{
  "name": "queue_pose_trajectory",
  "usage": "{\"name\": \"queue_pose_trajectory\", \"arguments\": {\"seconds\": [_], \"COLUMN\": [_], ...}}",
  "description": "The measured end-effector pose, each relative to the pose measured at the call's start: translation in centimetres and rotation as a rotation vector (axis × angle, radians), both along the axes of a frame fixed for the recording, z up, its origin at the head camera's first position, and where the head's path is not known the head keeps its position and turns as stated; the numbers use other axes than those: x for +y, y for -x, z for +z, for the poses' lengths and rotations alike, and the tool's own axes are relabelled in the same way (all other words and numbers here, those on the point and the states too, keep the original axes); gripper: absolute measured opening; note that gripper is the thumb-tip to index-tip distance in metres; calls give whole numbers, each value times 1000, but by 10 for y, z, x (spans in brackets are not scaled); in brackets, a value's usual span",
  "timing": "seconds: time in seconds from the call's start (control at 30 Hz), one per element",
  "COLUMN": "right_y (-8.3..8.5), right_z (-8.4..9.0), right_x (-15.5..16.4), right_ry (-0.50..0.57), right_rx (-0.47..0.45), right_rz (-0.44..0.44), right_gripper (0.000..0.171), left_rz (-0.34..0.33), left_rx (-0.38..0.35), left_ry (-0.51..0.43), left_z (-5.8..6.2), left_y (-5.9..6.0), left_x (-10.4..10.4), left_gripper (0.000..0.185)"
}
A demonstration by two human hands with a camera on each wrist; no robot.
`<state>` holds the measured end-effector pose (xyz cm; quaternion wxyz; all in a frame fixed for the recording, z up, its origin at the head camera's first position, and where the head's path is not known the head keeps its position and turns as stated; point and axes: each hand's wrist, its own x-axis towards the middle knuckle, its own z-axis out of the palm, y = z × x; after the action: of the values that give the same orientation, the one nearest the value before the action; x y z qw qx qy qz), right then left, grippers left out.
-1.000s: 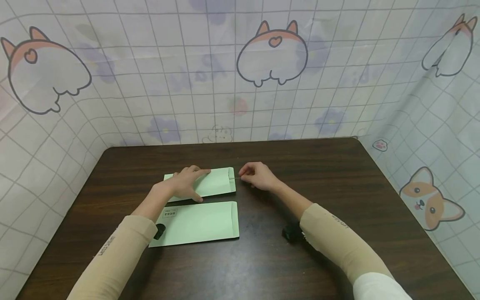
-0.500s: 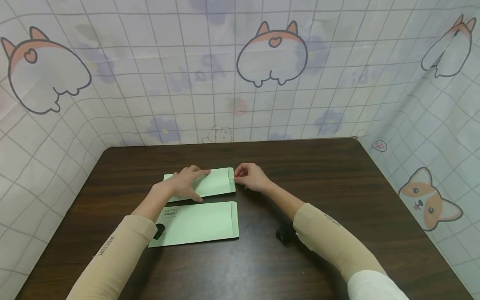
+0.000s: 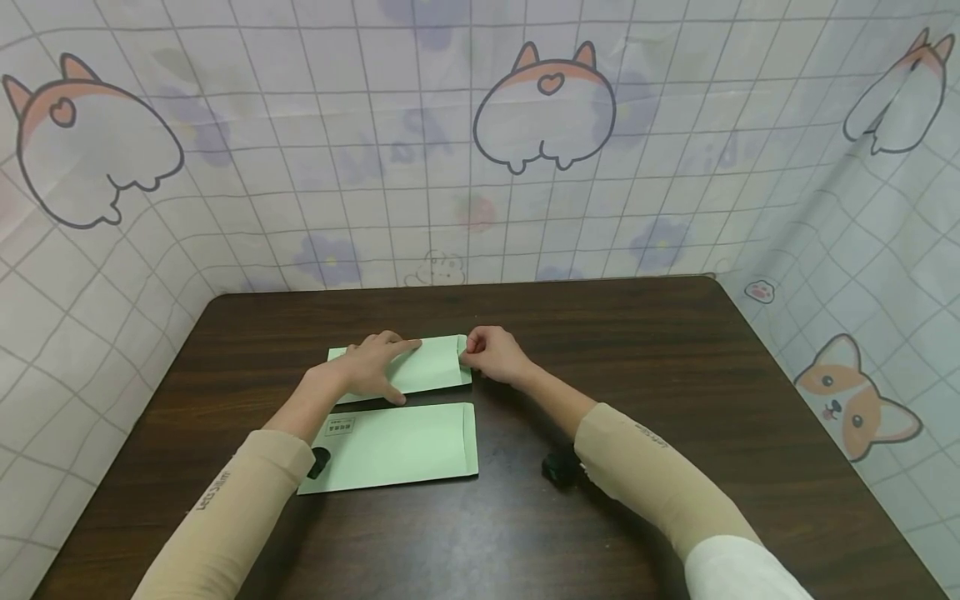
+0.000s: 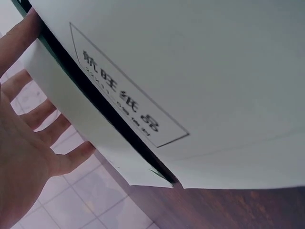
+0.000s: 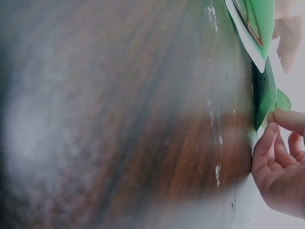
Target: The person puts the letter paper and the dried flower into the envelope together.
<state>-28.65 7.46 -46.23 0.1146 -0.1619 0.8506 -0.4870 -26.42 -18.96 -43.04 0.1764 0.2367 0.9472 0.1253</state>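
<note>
In the head view my left hand (image 3: 371, 367) rests with spread fingers across the far pale green envelope (image 3: 438, 364). The left wrist view shows that hand's fingers (image 4: 55, 126) over the envelope's edge. At the envelope's right end, by its open flap, is my right hand (image 3: 498, 357), thumb and forefinger pinched together. What it pinches is a thin pale strip, now hidden by the fingers and the flap. In the right wrist view the right hand's fingertips (image 5: 270, 125) touch the green end of the envelope. The near envelope (image 3: 397, 450) lies flat in front, printed with a small boxed label.
Both envelopes lie on a dark wooden table (image 3: 637, 333). Black wrist cameras hang below each forearm, the right one (image 3: 558, 471) just above the tabletop. A patterned curtain (image 3: 420, 200) encloses the back and sides.
My right hand has moved left, up to the far envelope's flap. The thin strip that spanned the gap between hand and envelope no longer shows. My left hand has stayed in place.
</note>
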Motion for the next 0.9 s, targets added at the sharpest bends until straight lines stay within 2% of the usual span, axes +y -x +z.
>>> {"name": "queue_pose_trajectory", "arguments": {"seconds": [0.53,0.9], "right_y": [-3,-2], "right_z": [3,0], "right_x": [-1,6], "right_ry": [27,29], "right_rx": [-37,-64], "right_rz": [22,31], "right_gripper": [14,13], "left_rz": [-32,-44], "left_rx": [12,-1], "left_ry": [28,5], "left_z": [0,0], "left_y": [3,-2], "left_x": [-4,-14], "left_gripper": [99,100]}}
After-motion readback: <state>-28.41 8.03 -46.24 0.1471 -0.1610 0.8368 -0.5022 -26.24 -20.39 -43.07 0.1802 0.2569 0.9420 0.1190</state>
